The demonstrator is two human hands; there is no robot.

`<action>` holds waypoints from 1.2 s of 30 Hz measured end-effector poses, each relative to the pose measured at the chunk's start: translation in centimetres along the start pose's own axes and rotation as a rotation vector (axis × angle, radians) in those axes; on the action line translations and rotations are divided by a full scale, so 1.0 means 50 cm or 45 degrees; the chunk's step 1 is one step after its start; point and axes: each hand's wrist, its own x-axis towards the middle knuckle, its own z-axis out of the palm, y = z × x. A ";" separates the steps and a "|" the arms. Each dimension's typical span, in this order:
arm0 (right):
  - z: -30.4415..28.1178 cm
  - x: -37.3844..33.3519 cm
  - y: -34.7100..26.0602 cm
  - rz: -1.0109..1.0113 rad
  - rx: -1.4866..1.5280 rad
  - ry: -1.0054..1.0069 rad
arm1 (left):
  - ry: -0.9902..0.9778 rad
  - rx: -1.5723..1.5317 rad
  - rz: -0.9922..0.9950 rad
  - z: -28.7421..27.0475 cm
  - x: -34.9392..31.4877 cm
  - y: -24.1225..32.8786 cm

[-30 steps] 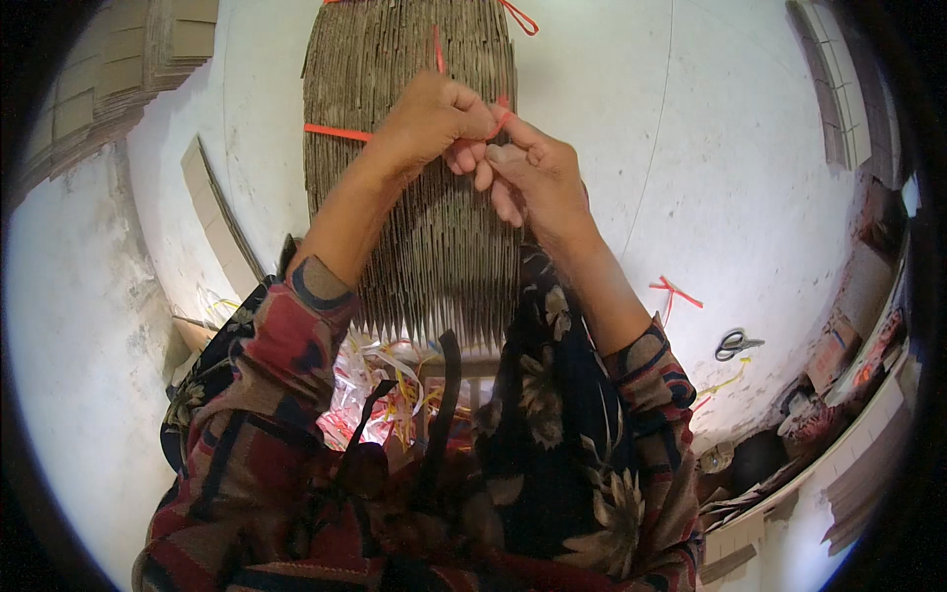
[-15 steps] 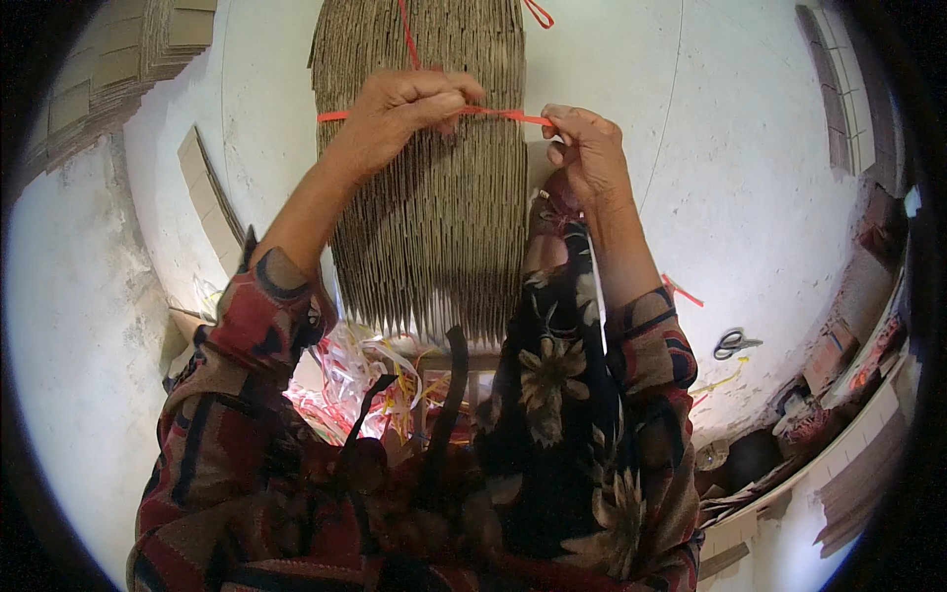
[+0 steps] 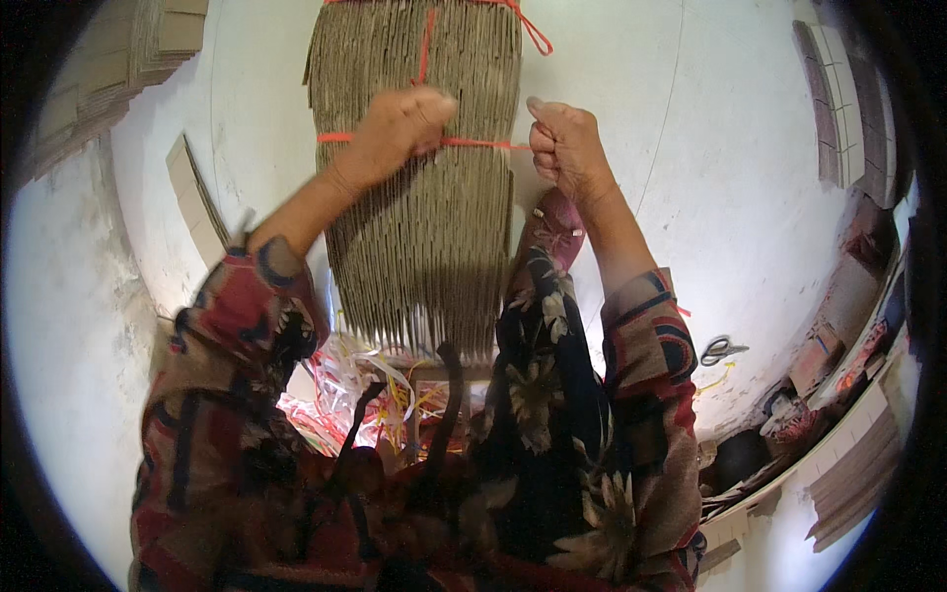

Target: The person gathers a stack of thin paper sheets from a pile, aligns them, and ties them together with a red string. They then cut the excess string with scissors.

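Red on the narrow strap (image 3: 483,144), stretched straight and crosswise between the two grips. Runs rightward from under the left hand (image 3: 402,128) to the right hand (image 3: 567,143), nearly square to the long axis of the cardboard bundle (image 3: 419,237). Directly beneath the left hand and just left of the right one, that bundle, lying lengthwise away ahead of both grips and back toward the lap. Nearer to the cardboard on the left, with knuckles over the upper face; on the right, out just past the flank.

Curled closed on both sides: at left a fist seemingly around the strap, the exact pinch hidden; at right a fist on the strap's end, thumb uppermost.

Looks grey-brown, with many thin edges packed tight in rows, uneven along the flanks and pointed at the end nearest the body. Bears also a red strand (image 3: 425,49) just ahead of the left fist, along the length, and farther ahead a red loop (image 3: 538,37) off the right flank.

Just bodyward of the right fist, a shoe (image 3: 555,229); well apart, bodyward and rightward, scissors (image 3: 722,350).
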 end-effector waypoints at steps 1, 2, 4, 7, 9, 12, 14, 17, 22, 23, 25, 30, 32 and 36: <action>0.000 0.000 0.001 0.000 0.053 -0.010 | 0.013 0.026 0.062 0.006 -0.001 -0.009; -0.003 -0.001 0.004 0.001 0.106 -0.020 | 0.020 0.036 0.068 0.008 -0.002 -0.015; -0.014 -0.006 0.028 -0.074 0.023 -0.130 | 0.054 0.066 0.087 0.006 -0.007 -0.022; -0.023 -0.045 0.033 -0.111 -0.323 -0.269 | 0.062 0.177 0.191 0.002 -0.002 -0.029; -0.029 -0.045 0.032 -0.246 -0.498 -0.153 | 0.066 0.134 0.151 0.009 -0.002 -0.025; -0.031 -0.036 0.034 -0.387 -0.374 -0.184 | 0.058 0.170 0.278 0.005 -0.002 -0.023; -0.020 -0.042 0.034 -0.237 0.144 -0.280 | 0.075 0.136 0.206 0.002 -0.006 -0.025; 0.003 -0.041 0.053 -0.243 0.584 -0.332 | 0.064 0.066 0.135 0.008 -0.002 -0.024; 0.027 -0.017 0.046 -0.174 0.577 -0.193 | 0.059 0.012 0.177 0.005 -0.003 -0.025; 0.027 -0.014 0.045 -0.150 0.585 -0.217 | 0.057 -0.044 0.159 0.007 -0.004 -0.024; 0.030 -0.012 0.036 -0.107 0.519 -0.190 | 0.064 -0.142 0.115 0.009 -0.002 -0.023; 0.034 -0.005 0.022 -0.075 0.291 -0.113 | 0.003 -0.410 -0.031 -0.014 0.008 -0.018; 0.038 -0.003 0.030 -0.070 0.268 -0.049 | 0.022 -0.432 -0.093 -0.011 0.007 -0.010; 0.013 -0.003 0.062 -0.209 0.107 0.027 | 0.038 0.180 0.921 0.130 0.088 0.095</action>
